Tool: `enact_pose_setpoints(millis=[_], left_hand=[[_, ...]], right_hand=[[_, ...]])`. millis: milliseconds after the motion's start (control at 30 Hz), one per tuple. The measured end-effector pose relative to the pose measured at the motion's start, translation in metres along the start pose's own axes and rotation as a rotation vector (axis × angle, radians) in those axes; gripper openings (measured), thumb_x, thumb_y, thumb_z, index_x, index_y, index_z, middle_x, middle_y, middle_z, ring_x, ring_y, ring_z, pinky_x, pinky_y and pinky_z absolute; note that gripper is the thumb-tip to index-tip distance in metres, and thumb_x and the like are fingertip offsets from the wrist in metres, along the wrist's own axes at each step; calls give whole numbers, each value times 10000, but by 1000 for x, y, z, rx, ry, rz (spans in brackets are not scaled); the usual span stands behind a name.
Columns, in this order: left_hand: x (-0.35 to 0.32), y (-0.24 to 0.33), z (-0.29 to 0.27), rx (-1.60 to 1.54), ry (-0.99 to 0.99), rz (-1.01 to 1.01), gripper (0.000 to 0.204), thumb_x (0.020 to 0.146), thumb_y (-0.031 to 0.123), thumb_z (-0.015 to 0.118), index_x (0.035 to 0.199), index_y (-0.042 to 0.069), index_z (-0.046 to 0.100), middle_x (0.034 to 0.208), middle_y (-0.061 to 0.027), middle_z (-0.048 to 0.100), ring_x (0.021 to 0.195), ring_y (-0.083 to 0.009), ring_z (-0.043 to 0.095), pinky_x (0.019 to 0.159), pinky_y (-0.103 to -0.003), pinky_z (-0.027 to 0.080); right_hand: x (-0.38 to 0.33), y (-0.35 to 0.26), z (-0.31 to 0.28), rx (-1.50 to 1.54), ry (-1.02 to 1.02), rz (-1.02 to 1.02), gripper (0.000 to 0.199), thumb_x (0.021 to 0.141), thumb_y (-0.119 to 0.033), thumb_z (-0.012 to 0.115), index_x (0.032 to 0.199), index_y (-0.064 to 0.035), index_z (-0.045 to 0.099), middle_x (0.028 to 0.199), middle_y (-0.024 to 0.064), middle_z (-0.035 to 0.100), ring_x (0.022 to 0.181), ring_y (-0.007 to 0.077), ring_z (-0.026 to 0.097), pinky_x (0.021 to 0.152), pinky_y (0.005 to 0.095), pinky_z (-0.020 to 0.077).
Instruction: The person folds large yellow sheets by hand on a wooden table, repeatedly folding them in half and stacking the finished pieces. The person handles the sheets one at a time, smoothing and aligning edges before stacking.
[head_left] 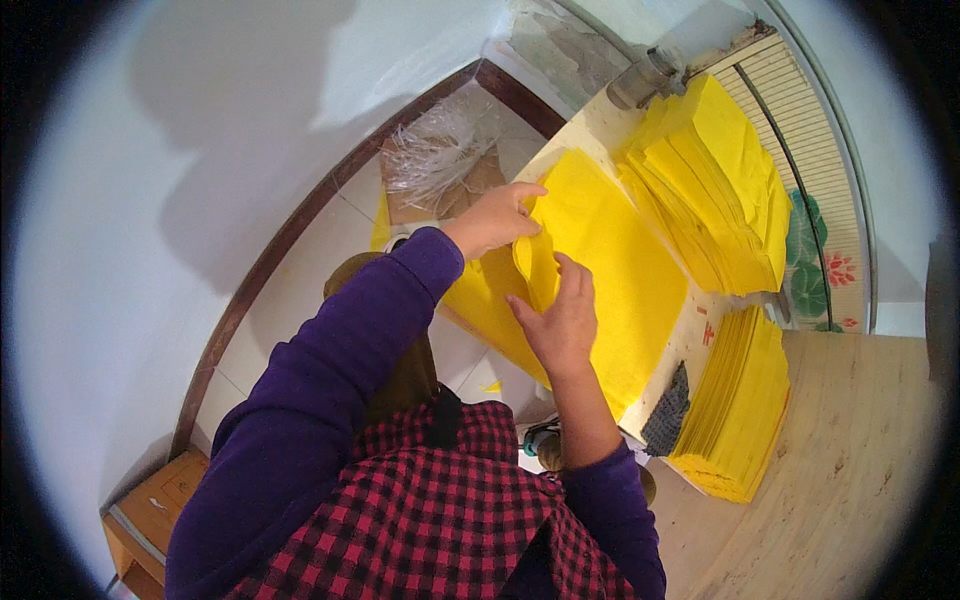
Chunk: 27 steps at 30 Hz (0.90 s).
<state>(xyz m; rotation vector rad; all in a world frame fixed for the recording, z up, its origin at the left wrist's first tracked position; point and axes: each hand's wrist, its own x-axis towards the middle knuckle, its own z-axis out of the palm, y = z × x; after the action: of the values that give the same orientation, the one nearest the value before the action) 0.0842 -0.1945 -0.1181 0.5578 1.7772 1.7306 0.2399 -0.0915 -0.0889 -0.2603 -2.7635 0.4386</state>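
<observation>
Narrow work table, cream-topped, seen across the room, bearing: one broad yellow sheet, spread out and partly raised at its left; one thick, uneven yellow stack at the far right; one dark grey textured piece, just beside a second yellow stack, its layers fanned. Pale tiled floor, bearing: brown cardboard topped with tangled clear strands, and one small yellow scrap.
</observation>
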Motion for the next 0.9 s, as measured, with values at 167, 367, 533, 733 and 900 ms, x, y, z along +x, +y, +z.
enact_pose_setpoints(millis=[167, 367, 533, 733, 900], left_hand=[[-5, 9, -4, -175, -80, -76, 494, 858, 64, 601, 1336, 38, 476, 941, -111, 601, 772, -152, 604, 675, -254, 490], [-1, -8, -18, -118, 166, -120, 282, 891, 124, 556, 1149, 10, 554, 888, -94, 614, 748, -150, 629, 641, -259, 504], [-2, -29, -6, 425, 196, 62, 310, 812, 132, 635, 1084, -8, 585, 918, -176, 636, 761, -270, 641, 697, -335, 512], [-3, -26, 17, 716, 325, 150, 373, 756, 168, 694, 1067, -3, 578, 952, -211, 631, 921, -378, 603, 812, -436, 483], [-2, -7, 25, 772, 325, 72, 438, 742, 200, 713, 1100, 19, 537, 979, -208, 638, 943, -380, 609, 821, -455, 485]], right_hand=[[24, 5, 21, 245, 6, 208, 330, 767, -66, 669, 1074, -44, 553, 995, 154, 599, 879, 317, 597, 769, 365, 495], [22, 35, 20, 599, 238, 374, 216, 838, -29, 630, 1013, 73, 556, 951, 149, 652, 832, 216, 628, 751, 334, 505], [19, 40, 16, 717, 338, 414, 290, 841, -23, 630, 1102, 70, 544, 1028, 149, 646, 928, 226, 626, 821, 325, 497], [14, 38, 10, 714, 331, 475, 312, 848, -8, 619, 1139, 65, 531, 1078, 132, 632, 964, 219, 611, 852, 314, 482], [12, 36, 7, 779, 341, 482, 295, 852, 4, 612, 1130, 62, 535, 1076, 124, 631, 956, 208, 610, 850, 304, 481]])
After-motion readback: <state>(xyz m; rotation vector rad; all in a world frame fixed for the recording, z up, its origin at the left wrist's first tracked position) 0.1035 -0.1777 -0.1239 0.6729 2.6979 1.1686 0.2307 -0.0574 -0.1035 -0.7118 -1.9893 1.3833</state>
